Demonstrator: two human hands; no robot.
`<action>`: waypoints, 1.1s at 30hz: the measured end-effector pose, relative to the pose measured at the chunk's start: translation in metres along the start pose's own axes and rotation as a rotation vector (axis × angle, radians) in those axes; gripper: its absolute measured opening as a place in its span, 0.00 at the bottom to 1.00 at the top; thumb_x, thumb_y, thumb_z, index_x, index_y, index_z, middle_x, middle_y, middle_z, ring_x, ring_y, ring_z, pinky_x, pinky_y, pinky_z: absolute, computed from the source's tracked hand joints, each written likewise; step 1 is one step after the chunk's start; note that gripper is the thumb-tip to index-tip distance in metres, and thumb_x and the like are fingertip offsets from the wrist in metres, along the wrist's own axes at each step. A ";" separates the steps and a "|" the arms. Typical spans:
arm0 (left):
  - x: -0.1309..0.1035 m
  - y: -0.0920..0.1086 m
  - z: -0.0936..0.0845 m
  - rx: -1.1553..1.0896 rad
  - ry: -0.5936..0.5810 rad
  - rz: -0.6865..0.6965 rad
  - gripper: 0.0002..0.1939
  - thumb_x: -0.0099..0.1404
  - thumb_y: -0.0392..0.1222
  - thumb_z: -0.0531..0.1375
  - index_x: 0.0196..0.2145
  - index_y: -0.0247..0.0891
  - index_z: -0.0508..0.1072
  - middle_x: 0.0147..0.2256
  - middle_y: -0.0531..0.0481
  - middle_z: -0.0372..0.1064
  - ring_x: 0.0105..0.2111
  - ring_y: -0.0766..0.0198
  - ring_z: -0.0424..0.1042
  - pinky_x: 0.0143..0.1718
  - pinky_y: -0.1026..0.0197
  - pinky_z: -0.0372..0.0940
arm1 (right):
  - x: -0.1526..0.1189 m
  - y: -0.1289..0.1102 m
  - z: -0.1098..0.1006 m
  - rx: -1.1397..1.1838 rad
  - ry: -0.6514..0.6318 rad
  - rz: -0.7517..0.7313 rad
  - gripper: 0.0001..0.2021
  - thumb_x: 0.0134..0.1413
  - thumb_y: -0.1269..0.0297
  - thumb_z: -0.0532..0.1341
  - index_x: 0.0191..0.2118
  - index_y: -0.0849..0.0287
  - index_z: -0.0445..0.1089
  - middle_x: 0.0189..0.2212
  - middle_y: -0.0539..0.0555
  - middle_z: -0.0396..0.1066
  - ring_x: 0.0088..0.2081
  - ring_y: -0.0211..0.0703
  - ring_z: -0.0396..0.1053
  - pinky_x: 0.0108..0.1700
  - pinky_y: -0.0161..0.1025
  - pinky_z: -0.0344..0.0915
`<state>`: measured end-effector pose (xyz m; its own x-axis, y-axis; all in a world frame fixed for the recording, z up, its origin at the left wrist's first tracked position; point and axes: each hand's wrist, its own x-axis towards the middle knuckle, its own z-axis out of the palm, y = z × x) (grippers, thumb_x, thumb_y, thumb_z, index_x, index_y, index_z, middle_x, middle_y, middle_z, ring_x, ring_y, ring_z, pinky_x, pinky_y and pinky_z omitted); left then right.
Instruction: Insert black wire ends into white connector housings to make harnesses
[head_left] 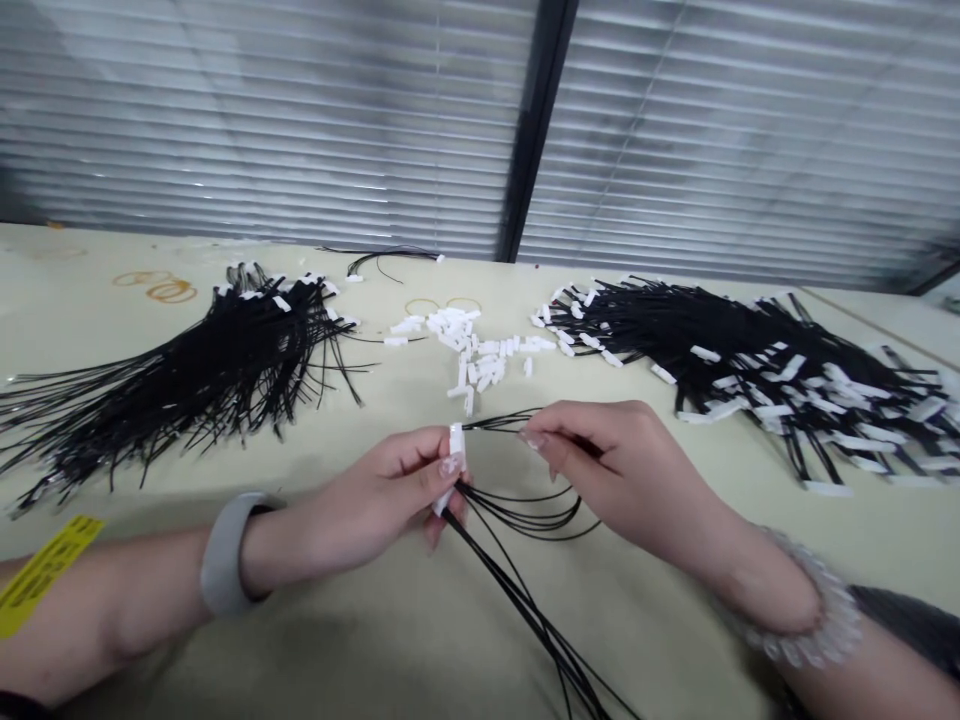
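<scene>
Near the middle of the view, my left hand pinches a white connector between thumb and fingers, holding it roughly upright. Several thin black wires run out of it, some looping to the right and others trailing down toward the bottom edge. To the right, my right hand is closed, thumb against forefinger, on black wires that leave the top of the connector. Its other fingers curl under and are partly hidden. Beyond my hands lies a scatter of small white connector housings.
A bundle of black wires with white ends lies on the left of the pale table. At right is a larger pile of wire harnesses with white connectors. Rubber bands lie at the back left. Window blinds stand behind.
</scene>
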<state>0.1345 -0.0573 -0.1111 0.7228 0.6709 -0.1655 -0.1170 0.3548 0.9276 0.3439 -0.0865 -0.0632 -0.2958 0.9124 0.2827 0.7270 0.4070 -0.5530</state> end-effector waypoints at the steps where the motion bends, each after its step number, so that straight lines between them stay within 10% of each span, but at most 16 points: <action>1: 0.000 0.000 0.000 0.009 -0.004 0.000 0.09 0.63 0.44 0.54 0.31 0.35 0.66 0.24 0.54 0.65 0.24 0.73 0.64 0.21 0.72 0.59 | 0.000 -0.001 0.000 -0.005 0.005 -0.001 0.06 0.54 0.68 0.55 0.30 0.56 0.69 0.21 0.42 0.69 0.22 0.26 0.61 0.26 0.26 0.57; 33: -0.009 0.008 0.008 0.431 -0.065 -0.060 0.13 0.63 0.48 0.50 0.29 0.36 0.62 0.24 0.55 0.61 0.21 0.73 0.60 0.21 0.69 0.59 | -0.001 -0.013 0.012 -0.110 -0.136 -0.170 0.07 0.52 0.73 0.52 0.27 0.60 0.64 0.20 0.46 0.61 0.23 0.30 0.53 0.27 0.30 0.50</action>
<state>0.1328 -0.0654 -0.0996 0.7630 0.6099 -0.2142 0.2112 0.0780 0.9743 0.3278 -0.0924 -0.0655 -0.4947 0.8317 0.2522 0.7205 0.5547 -0.4160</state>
